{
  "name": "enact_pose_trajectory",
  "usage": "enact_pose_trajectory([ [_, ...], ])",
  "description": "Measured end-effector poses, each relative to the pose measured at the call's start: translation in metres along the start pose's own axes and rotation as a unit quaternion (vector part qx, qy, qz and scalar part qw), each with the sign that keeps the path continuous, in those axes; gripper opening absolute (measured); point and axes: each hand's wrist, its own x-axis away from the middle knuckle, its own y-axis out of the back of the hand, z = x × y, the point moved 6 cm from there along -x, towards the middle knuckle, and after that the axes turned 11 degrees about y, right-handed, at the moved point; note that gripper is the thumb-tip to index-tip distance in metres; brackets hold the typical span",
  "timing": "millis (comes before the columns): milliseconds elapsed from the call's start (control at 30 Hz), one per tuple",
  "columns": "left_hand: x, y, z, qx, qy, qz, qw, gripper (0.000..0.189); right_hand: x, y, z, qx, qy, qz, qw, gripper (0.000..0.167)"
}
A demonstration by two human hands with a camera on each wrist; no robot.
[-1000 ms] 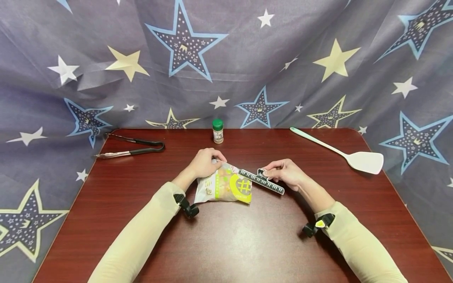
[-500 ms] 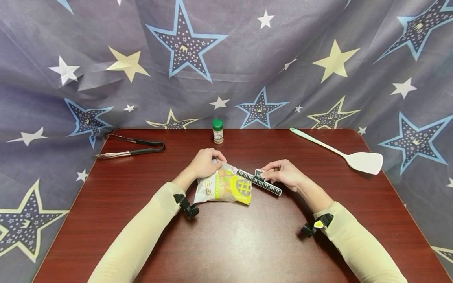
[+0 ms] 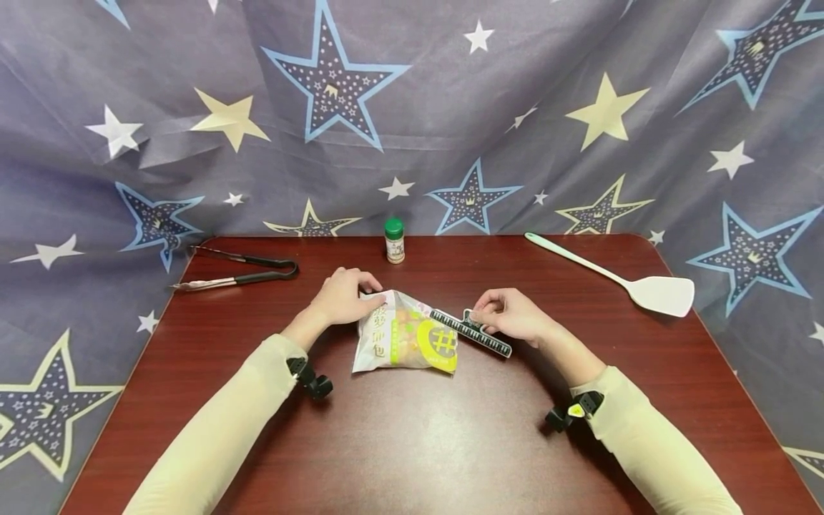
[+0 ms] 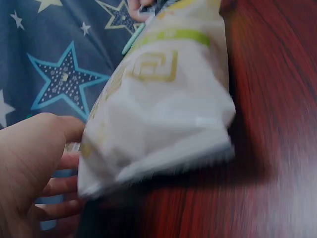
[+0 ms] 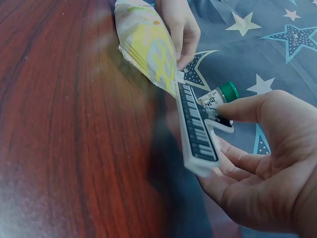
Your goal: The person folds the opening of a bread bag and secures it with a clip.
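A white and yellow-green snack bag (image 3: 407, 343) lies on the table in front of me. My left hand (image 3: 344, 299) is at its upper left corner, thumb at the edge. In the left wrist view the fingers (image 4: 57, 186) stretch loosely beside the white end of the bag (image 4: 148, 114). My right hand (image 3: 515, 315) pinches the handle of a long sealing clip (image 3: 492, 343) with a piano-key pattern. The far end of the clip meets the upper right edge of the bag, as the clip (image 5: 198, 126) also shows in the right wrist view.
Black-handled tongs (image 3: 257, 277) lie at the back left of the brown table (image 3: 412, 443). A green-capped seasoning bottle (image 3: 395, 243) stands at the back middle, and a white spatula (image 3: 659, 295) lies at the back right. A star-patterned curtain (image 3: 450, 93) hangs behind.
My left hand has slid left from the top of the bag to its left corner, uncovering more print. The clip has shifted slightly left along the bag's edge, still held in my right hand.
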Motion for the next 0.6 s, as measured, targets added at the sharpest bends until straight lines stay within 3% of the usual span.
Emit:
enact_pose_trajectory([
  [167,0.019,0.004,0.005,0.001,-0.056,0.035,0.9978,0.055,0.000,-0.001,-0.004,-0.007,-0.021,0.007,0.9997,0.025],
  [267,0.033,0.001,0.003,0.002,-0.099,0.069,0.9927,0.080,0.001,-0.003,-0.006,-0.002,-0.034,0.023,0.9992,0.029],
  [367,0.042,-0.003,0.000,-0.008,-0.131,0.082,0.9880,0.100,0.002,-0.003,-0.004,0.003,-0.039,0.035,0.9986,0.030],
  [600,0.045,-0.005,-0.003,-0.041,-0.129,0.066,0.9886,0.114,-0.002,-0.003,0.001,-0.018,-0.043,0.040,0.9981,0.028],
])
